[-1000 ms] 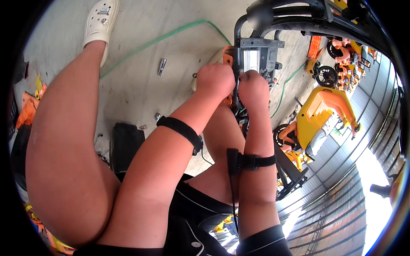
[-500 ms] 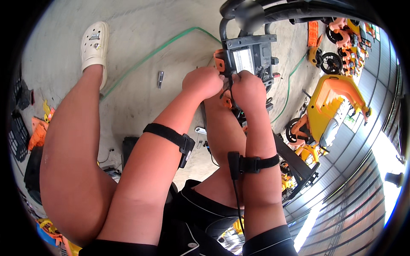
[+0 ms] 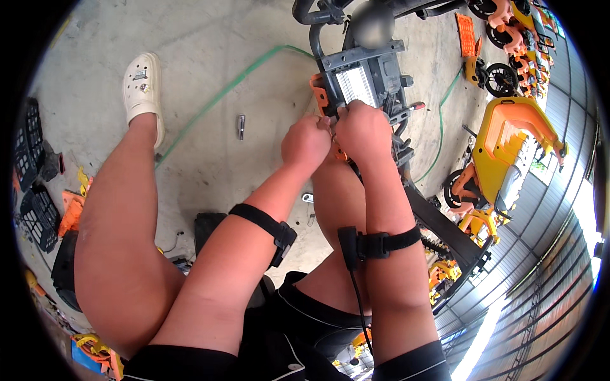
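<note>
My left hand (image 3: 307, 145) is closed, its thumb and fingers pinched together beside the lower end of a black metal vehicle frame (image 3: 330, 60). Right beside it, my right hand (image 3: 363, 130) is closed too, with its fingertips almost meeting the left ones. Whatever the two hands pinch is hidden by the fingers. Just beyond them, a black box with a white label (image 3: 356, 87) sits within the frame. An orange bracket (image 3: 319, 90) sticks out on the frame's left side.
A short metallic cylinder (image 3: 241, 127) lies on the concrete floor. Behind it curves a green hose (image 3: 235, 89). A silver-ended tool (image 3: 307, 198) rests near my leg. Yellow scooter bodywork (image 3: 502, 149) stands at the right, and black plastic grilles (image 3: 39, 219) lie far left.
My hands have drawn closer together and sit slightly lower against the frame. The view has shifted, so the frame appears further left and the floor items slightly lower.
</note>
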The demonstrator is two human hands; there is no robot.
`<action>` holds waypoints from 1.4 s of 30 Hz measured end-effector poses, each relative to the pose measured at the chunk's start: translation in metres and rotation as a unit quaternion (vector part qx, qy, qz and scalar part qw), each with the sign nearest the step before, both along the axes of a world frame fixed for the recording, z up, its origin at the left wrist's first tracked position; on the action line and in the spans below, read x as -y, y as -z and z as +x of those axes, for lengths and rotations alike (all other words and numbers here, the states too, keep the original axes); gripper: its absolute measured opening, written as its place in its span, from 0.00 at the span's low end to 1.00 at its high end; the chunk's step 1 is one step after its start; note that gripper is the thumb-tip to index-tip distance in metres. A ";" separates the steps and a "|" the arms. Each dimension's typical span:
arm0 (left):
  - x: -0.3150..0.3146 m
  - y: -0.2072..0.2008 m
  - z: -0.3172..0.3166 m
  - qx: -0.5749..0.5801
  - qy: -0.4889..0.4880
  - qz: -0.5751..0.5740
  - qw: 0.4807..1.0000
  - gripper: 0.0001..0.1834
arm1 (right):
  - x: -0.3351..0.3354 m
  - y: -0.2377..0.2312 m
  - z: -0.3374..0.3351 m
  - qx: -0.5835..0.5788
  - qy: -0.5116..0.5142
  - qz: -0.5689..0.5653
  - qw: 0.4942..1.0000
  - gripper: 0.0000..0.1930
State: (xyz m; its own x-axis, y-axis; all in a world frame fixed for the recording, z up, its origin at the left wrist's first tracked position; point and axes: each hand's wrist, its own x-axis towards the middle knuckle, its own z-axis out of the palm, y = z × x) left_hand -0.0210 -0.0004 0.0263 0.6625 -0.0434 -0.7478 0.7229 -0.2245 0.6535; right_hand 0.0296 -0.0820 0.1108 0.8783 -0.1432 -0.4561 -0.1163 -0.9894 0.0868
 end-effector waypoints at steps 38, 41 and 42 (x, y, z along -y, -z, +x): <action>-0.026 0.024 0.018 0.089 0.126 -0.043 0.987 0.12 | 0.002 -0.005 0.013 -0.076 0.006 -0.009 0.997 0.14; -0.034 0.024 0.027 0.098 0.174 -0.032 0.979 0.13 | -0.003 -0.005 0.014 -0.075 0.011 -0.032 0.997 0.13; -0.037 0.025 0.030 0.107 0.185 -0.028 0.976 0.13 | -0.003 -0.003 0.014 -0.074 0.009 -0.025 0.997 0.13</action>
State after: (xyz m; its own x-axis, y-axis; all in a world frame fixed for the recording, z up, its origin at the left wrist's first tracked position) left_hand 0.0092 0.0364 0.0013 0.7339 -0.3473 -0.5837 0.4447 -0.4038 0.7995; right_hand 0.0436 -0.0794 0.1139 0.7993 -0.1849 -0.5718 -0.1168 -0.9811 0.1540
